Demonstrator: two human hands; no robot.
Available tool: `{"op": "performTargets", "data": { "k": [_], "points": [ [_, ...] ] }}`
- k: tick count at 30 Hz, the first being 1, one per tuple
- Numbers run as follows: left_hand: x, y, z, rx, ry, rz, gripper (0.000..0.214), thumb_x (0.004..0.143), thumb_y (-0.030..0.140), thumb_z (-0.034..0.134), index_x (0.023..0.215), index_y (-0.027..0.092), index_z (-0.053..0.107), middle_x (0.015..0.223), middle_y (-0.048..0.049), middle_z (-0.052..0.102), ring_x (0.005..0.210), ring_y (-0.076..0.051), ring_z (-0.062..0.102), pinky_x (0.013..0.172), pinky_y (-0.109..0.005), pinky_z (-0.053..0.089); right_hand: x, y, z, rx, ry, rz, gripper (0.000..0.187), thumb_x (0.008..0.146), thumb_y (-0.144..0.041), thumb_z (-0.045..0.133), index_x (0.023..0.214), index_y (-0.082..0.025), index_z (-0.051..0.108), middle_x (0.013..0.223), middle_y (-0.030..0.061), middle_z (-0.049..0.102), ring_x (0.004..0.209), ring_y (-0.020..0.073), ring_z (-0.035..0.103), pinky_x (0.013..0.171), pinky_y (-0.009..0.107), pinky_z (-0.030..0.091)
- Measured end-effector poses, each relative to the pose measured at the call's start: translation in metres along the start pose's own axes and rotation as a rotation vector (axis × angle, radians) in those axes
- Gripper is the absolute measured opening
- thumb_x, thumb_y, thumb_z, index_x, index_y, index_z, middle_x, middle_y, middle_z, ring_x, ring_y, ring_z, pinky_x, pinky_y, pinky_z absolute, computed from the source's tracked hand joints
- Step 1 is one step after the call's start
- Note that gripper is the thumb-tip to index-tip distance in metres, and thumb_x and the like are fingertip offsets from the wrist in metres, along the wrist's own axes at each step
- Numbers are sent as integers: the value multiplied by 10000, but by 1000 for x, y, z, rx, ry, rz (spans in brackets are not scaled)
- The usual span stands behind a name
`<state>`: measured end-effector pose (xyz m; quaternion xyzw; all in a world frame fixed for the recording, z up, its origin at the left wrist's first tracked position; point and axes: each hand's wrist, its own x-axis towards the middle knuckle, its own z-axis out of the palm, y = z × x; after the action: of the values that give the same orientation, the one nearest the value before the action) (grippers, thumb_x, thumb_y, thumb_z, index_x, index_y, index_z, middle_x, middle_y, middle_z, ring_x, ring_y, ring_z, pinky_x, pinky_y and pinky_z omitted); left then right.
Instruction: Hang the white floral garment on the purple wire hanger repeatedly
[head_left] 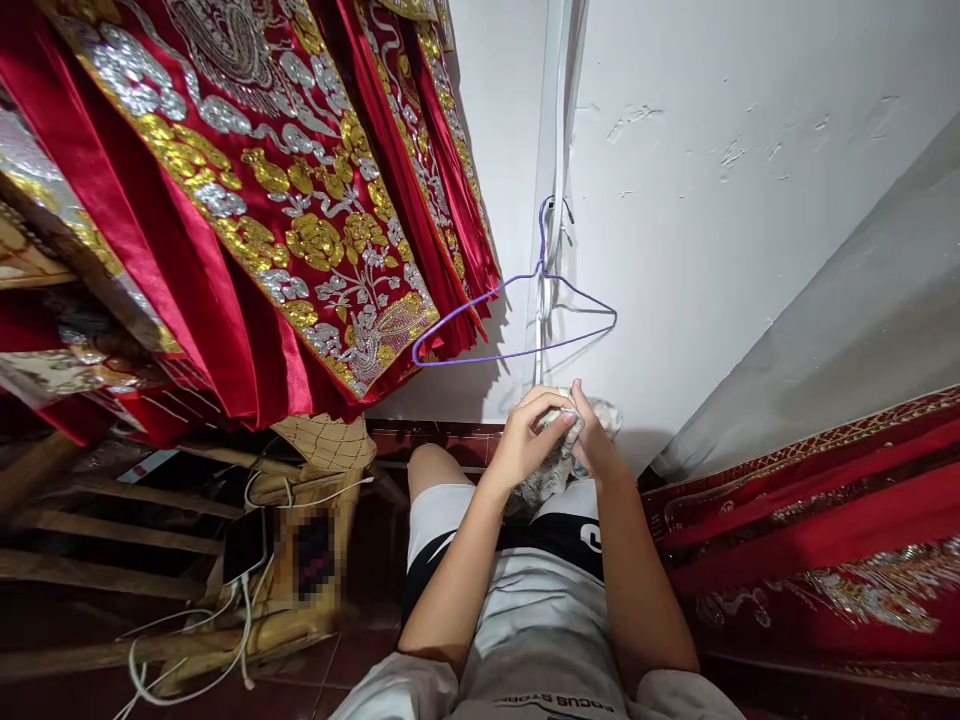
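A crumpled, pale patterned cloth (553,472) hangs from my two hands above my lap. My left hand (529,432) is closed on its upper part, with thumb and fingers pinched near the middle. Beside it, my right hand (591,437) grips the same cloth from the other side, thumb pointing up. Folds hide most of the right fingers, and I cannot tell what kind of garment or fabric piece this is. Just above and beyond both hands, a bare purple hanger (541,268) hangs by its hook from a white cord or strip on the wall.
Red cloth with gold and silver sequins (322,240) hangs at the upper left. More red embroidered fabric (825,540) stands at the right. At the lower left, a wooden chair (187,640) holds a phone (245,545) and white cables (247,620). A white wall (697,230) is in front.
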<state>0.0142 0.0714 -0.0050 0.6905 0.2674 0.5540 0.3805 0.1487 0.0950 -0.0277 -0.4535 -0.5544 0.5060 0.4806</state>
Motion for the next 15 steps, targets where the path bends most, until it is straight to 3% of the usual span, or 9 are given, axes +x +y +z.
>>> {"op": "performTargets", "data": {
  "k": [2,4,5,7,9,11,12,15],
  "points": [
    [4,-2,-7,50,56,13,302,965,440,651,1177,230,700,1220,-110,670,1211,-262,611,1095,-399,456,-2,-20,0,120,-121,81,749,897,-860,278,842,-228,676,693,87,639,840,274,666,672,352,512],
    [12,-7,-18,30,62,-30,445,985,493,603,1362,256,614,1298,-112,668,1252,-263,612,1087,-398,472,0,-44,-6,103,-277,113,620,853,-808,508,821,-213,678,692,69,644,774,254,645,644,341,500],
    [16,-10,-25,14,24,-60,472,997,529,564,1382,258,603,1282,-109,686,1226,-264,634,1055,-394,498,2,-55,-11,46,-352,100,524,807,-726,652,808,-202,681,694,52,648,737,233,630,632,325,488],
    [24,-12,-39,18,-141,-112,479,1003,602,495,1228,237,709,1113,-92,750,1074,-269,696,940,-381,556,8,-77,-25,-111,-436,16,345,727,-500,805,755,-178,683,686,22,647,670,186,588,606,287,454],
    [28,-8,-54,72,-339,-152,502,975,636,514,964,210,780,904,-64,762,881,-262,711,789,-350,580,16,-94,-39,-277,-365,-150,195,730,-338,769,692,-168,681,675,8,641,646,158,560,605,266,433],
    [28,1,-73,176,-502,-193,478,931,619,592,799,195,768,762,-30,731,712,-229,673,649,-301,541,27,-101,-50,-428,-172,-333,76,741,-233,687,707,-169,708,706,7,665,685,162,584,669,277,465],
    [26,6,-83,256,-568,-220,446,908,595,632,759,193,754,728,-15,716,655,-208,646,604,-278,507,32,-101,-54,-492,-68,-399,87,738,-196,660,765,-171,738,748,13,693,729,174,612,727,293,488],
    [19,15,-115,585,-710,-336,339,843,494,706,655,212,697,620,5,663,522,-167,547,529,-259,398,48,-85,-57,-619,157,-470,364,760,-162,629,1089,-187,783,1009,61,775,947,244,686,913,380,515]
  ]
}}
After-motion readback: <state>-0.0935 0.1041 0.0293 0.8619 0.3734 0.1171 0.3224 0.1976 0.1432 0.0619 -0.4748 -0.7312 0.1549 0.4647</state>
